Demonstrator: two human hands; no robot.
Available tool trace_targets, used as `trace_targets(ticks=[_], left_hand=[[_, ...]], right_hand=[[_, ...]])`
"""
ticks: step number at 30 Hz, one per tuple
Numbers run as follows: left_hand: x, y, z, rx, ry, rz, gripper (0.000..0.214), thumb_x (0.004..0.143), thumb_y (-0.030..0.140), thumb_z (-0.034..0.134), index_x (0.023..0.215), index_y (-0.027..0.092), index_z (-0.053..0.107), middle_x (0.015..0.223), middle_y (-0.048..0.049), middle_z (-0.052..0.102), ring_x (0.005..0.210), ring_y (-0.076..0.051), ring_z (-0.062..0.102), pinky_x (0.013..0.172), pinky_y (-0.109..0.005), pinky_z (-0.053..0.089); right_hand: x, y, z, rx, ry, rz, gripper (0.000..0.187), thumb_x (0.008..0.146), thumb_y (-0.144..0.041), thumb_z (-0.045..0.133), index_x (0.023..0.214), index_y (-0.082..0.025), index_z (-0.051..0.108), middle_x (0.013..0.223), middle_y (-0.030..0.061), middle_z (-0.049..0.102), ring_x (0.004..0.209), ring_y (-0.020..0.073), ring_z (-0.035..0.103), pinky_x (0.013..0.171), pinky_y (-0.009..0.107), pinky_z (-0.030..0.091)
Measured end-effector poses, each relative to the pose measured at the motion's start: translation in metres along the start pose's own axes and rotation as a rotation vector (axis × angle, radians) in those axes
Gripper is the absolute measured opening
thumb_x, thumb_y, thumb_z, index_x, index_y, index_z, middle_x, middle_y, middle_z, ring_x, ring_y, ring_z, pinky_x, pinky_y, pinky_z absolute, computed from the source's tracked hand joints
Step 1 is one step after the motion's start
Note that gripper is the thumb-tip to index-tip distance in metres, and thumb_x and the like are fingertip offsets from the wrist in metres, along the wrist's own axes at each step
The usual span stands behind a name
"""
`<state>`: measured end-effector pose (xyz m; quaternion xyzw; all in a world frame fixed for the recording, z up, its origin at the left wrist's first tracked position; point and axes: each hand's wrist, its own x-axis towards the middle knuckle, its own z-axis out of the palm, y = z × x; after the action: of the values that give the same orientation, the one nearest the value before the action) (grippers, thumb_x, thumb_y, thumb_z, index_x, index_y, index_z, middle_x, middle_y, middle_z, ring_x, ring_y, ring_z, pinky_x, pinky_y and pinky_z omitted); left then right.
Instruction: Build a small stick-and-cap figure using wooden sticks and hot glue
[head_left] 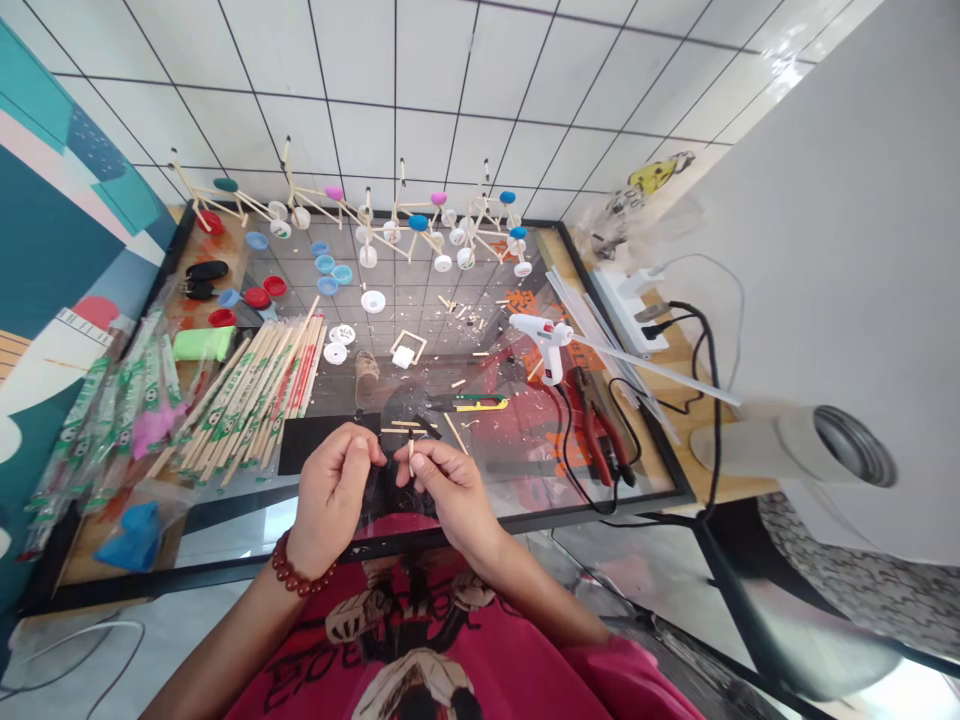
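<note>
Near the front edge of the table, my right hand (450, 490) pinches a short wooden stick (411, 455) with a black upper end, held upright. My left hand (337, 490) is closed beside it, thumb against the curled fingers; anything inside is hidden. A black sheet (300, 447) lies by my left hand. Just beyond my fingers are a small black strip (427, 427) and thin wooden sticks (455, 434). Farther off lie yellow-and-green-handled snips (480, 403) and a small wooden frame (418, 342) with a white piece at it.
Stick-and-cap models (416, 225) line the wall. Paper-wrapped chopsticks (255, 395) and blue caps (325, 264) are at left. A white glue gun (546, 345), red-handled pliers (600, 430), a power strip (630, 310) and cables occupy the right. Wood scraps (459, 310) litter the glass top.
</note>
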<state>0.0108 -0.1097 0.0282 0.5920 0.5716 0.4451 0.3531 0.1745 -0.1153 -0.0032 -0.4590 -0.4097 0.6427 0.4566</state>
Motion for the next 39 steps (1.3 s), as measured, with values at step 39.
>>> trace_targets(ticks=[39], left_hand=[[0.063,-0.06,-0.02,0.701,0.084,0.282,0.024,0.099,0.028,0.06,0.094,0.02,0.082,0.094,-0.0097,0.082,0.092,-0.028,0.077,0.084,-0.039,0.059]], right_hand=[[0.019,0.019,-0.056,-1.075,0.258,-0.676,0.012,0.101,-0.024,0.069,0.101,-0.026,0.081,0.104,0.0063,0.08,0.097,0.0228,0.072,0.087,0.038,0.05]])
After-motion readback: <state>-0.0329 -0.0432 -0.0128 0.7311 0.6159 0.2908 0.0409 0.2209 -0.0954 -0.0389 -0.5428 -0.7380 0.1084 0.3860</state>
